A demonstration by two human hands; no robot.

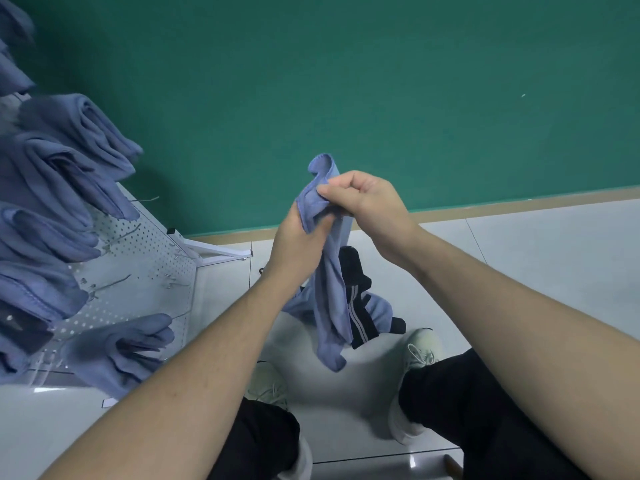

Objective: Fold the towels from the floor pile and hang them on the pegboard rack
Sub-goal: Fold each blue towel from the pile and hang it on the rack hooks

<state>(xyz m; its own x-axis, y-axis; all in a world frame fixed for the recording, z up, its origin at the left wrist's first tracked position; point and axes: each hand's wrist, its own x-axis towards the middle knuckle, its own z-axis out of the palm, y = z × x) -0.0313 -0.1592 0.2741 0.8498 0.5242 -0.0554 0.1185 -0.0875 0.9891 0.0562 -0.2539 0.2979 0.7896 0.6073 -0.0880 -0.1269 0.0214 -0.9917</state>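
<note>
Green wall behind, pale tiled floor (519, 271) below, white pegboard rack (138, 258) leaning in from the left. Hung already on its pegs: several folded blue towels (79, 133), with a few bare hooks (114, 284) left between them, lower down the board.

Held up between the knees, well clear of the floor: one blue towel (332, 299), bunched and unfolded, its tail hanging down. Pinched at the top by both hands, close together and nearly touching. Left hand (298, 244) gripped on the upper edge from below, thumb curled into the cloth. Right hand (367, 202) closed from above, fingertips nipping the same edge beside a loose flap sticking up. Hard to tell whether a true corner had been found.

Beneath the hanging towel, on the floor: what remained of the pile (377, 311), a little blue cloth showing beside a dark striped piece (356, 306). Pale shoes (422, 351) planted either side.

Judged to be the very start of folding this towel: picked up, edge being sorted out. Called for next, probably: hands drawn apart along the top edge to find both corners, the cloth shaken flat, then halved. Only after that a carry leftward to a free hook.
</note>
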